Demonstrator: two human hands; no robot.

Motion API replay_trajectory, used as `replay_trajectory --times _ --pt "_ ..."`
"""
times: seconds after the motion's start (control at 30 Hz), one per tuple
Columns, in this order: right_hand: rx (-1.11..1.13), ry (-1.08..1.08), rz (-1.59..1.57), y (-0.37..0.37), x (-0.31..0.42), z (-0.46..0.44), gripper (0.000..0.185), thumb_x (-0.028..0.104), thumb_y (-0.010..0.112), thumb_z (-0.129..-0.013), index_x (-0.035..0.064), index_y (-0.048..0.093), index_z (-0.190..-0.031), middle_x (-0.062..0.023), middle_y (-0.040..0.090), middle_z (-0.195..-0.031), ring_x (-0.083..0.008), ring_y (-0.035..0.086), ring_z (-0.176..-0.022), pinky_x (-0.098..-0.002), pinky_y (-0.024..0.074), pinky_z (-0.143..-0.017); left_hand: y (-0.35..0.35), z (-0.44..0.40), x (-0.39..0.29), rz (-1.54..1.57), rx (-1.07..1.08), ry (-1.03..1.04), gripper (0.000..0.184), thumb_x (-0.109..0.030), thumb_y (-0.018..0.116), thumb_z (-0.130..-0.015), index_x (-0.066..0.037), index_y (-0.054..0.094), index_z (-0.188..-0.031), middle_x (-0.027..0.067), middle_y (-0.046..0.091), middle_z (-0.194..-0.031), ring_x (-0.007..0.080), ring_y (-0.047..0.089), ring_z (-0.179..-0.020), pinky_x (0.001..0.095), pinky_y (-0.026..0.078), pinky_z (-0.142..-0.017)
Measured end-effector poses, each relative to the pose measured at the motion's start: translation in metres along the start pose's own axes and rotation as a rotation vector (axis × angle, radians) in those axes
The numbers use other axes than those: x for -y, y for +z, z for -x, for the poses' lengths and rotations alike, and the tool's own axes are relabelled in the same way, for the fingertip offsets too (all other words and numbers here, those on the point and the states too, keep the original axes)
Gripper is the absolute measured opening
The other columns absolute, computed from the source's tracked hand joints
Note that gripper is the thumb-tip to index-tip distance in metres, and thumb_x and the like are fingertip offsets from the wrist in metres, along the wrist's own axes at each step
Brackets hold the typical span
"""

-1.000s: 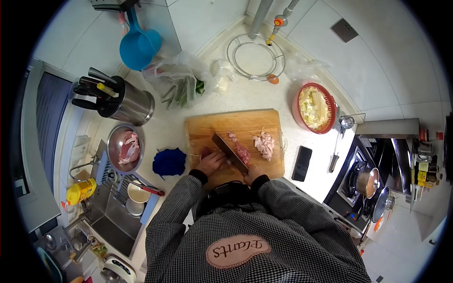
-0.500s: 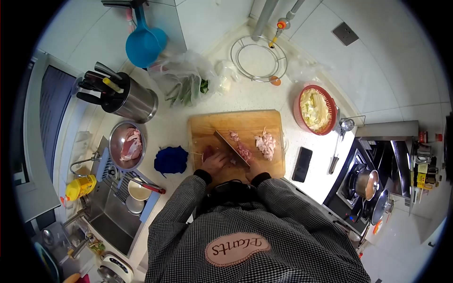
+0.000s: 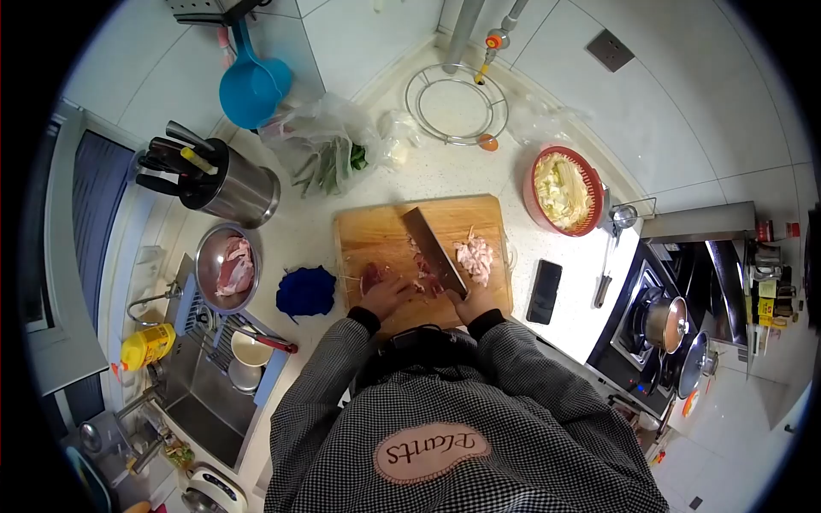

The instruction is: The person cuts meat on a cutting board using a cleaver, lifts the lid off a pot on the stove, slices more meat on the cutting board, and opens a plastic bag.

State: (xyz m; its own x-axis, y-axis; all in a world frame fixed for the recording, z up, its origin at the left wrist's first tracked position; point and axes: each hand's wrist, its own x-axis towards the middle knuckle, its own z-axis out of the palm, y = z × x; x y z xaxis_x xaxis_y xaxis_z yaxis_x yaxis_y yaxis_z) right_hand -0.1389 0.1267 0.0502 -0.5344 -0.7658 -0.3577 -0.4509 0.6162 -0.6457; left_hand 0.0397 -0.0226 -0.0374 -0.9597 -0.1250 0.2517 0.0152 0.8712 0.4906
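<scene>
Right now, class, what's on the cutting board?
The cutting board bears chopped meat on its right, scraps by the knife, and red meat at the left hand. Hand and knife hide whatever is beneath them.

Cleaver (image 3: 434, 252), handle hidden in the right hand (image 3: 473, 301); dark red meat (image 3: 369, 275), partly covered by the left hand (image 3: 386, 296); cutting board (image 3: 368, 227), near edge obscured by the person; knife block (image 3: 235, 188), blades concealed inside; wall rack (image 3: 201, 10), cut off at top; yellow bottle (image 3: 147, 345), label illegibly small.
</scene>
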Motion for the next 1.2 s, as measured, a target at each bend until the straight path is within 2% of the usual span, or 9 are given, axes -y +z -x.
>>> replay_trajectory --times 0.2,0.27,0.53,0.67,0.87,0.97,1.03,1.13,1.2 --pt "-0.024 0.052 0.043 -0.017 -0.010 0.004 0.024 0.028 0.060 -0.079 0.0099 0.062 -0.094 -0.0197 0.063 -0.080 -0.0377 0.060 -0.076 -0.0459 0.0488 -0.068 -0.017 -0.032 -0.030 0.080 -0.183 -0.340 0.035 -0.008 0.055 -0.078 -0.008 0.056 -0.113 0.0087 0.054 -0.111 0.0247 0.055 -0.102 0.0330 0.048 -0.082" --pt "-0.072 -0.086 0.243 -0.020 -0.007 0.013 0.023 0.023 0.057 -0.081 0.0047 0.054 -0.095 -0.0197 0.062 -0.073 -0.0381 0.060 -0.064 -0.0449 0.0482 -0.057 -0.033 -0.025 -0.051 -0.038 -0.280 0.051 0.036 -0.016 0.055 -0.081 -0.009 0.054 -0.117 0.0080 0.054 -0.115 0.0221 0.054 -0.104 0.0324 0.045 -0.085" --pt "-0.087 -0.328 0.390 -0.004 -0.010 0.022 0.037 0.019 0.059 -0.076 0.0009 0.039 -0.101 -0.0150 0.059 -0.064 -0.0311 0.060 -0.056 -0.0410 0.0475 -0.049 -0.052 -0.061 -0.066 -0.054 0.142 0.187 0.047 -0.037 0.044 -0.090 -0.011 0.044 -0.129 0.0051 0.045 -0.133 0.0172 0.042 -0.123 0.0338 0.031 -0.103" --pt "-0.130 -0.435 0.371 -0.011 -0.027 0.027 0.037 0.019 0.059 -0.075 0.0030 0.039 -0.101 -0.0135 0.060 -0.064 -0.0296 0.061 -0.058 -0.0390 0.0484 -0.053 -0.048 -0.065 -0.045 -0.016 0.302 0.012 0.052 -0.042 0.040 -0.092 -0.011 0.038 -0.134 0.0060 0.040 -0.138 0.0208 0.032 -0.130 0.0370 0.023 -0.108" --pt "-0.021 -0.171 0.402 -0.053 -0.056 0.068 0.042 0.021 0.063 -0.071 0.0110 0.040 -0.104 -0.0132 0.062 -0.067 -0.0305 0.063 -0.064 -0.0399 0.0501 -0.058 -0.054 -0.057 -0.007 0.065 0.295 -0.246 0.049 -0.034 0.045 -0.092 -0.009 0.040 -0.133 0.0095 0.042 -0.136 0.0243 0.029 -0.132 0.0381 0.023 -0.107" --pt "0.045 -0.066 0.264 -0.073 -0.061 0.081 0.038 0.022 0.063 -0.073 0.0141 0.044 -0.105 -0.0131 0.064 -0.068 -0.0317 0.064 -0.066 -0.0414 0.0514 -0.062 -0.072 -0.046 0.004 0.463 -0.073 -0.536 0.040 -0.026 0.053 -0.088 -0.006 0.050 -0.123 0.0111 0.047 -0.129 0.0275 0.041 -0.122 0.0399 0.035 -0.099" --pt "0.163 0.010 0.207 -0.074 -0.064 0.084 0.033 0.021 0.067 -0.071 0.0150 0.053 -0.100 -0.0084 0.064 -0.068 -0.0274 0.064 -0.066 -0.0378 0.0513 -0.061 -0.072 -0.027 0.011 0.306 -0.063 -0.870 0.046 -0.022 0.065 -0.079 -0.004 0.049 -0.118 0.0154 0.054 -0.117 0.0317 0.051 -0.108 0.0401 0.042 -0.089" --pt "0.099 -0.026 0.191 -0.055 -0.070 0.073 0.024 0.022 0.067 -0.071 0.0147 0.058 -0.092 -0.0091 0.064 -0.069 -0.0270 0.064 -0.065 -0.0387 0.0510 -0.062 -0.055 -0.004 -0.012 -0.214 -0.044 -0.922 0.053 -0.024 0.071 -0.072 -0.003 0.048 -0.115 0.0176 0.058 -0.103 0.0346 0.056 -0.093 0.0389 0.045 -0.083" --pt "0.082 0.044 0.194 -0.039 -0.071 0.061 0.022 0.026 0.064 -0.073 0.0135 0.061 -0.091 -0.0107 0.065 -0.077 -0.0311 0.063 -0.074 -0.0394 0.0513 -0.068 -0.044 0.004 -0.014 -0.107 -0.032 -0.941 0.057 -0.025 0.072 -0.070 -0.003 0.046 -0.116 0.0189 0.058 -0.102 0.0350 0.056 -0.093 0.0392 0.045 -0.083"
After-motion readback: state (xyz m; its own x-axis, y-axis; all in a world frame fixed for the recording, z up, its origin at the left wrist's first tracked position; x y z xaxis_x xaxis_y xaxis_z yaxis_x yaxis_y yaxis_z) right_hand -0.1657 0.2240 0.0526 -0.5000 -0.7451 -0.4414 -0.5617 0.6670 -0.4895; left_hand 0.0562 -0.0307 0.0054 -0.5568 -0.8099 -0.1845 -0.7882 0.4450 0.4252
